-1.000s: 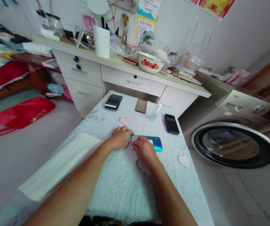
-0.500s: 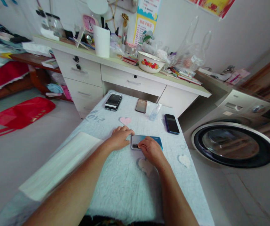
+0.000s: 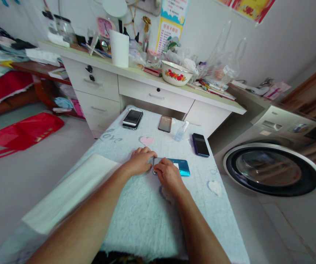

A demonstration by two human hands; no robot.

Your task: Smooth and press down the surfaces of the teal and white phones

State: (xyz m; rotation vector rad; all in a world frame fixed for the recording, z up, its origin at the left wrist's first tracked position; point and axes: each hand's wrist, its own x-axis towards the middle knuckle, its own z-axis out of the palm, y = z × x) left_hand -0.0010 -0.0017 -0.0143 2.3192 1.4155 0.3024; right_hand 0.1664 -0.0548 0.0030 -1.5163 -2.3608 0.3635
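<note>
the blue phone (image 3: 184,168) lies back up on the counter (image 3: 152,220). the right hand (image 3: 170,174) rests bunched fingers on its left end; whether they grasp anything cannot be determined. the left hand (image 3: 139,161) sits at its left edge, fingers released. the bottle (image 3: 180,132) stands beyond it.

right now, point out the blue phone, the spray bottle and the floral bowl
Blue phone (image 3: 184,168): head view, blue end of its back.
Spray bottle (image 3: 180,133): head view, clear body.
Floral bowl (image 3: 175,75): head view, outer wall.
</note>
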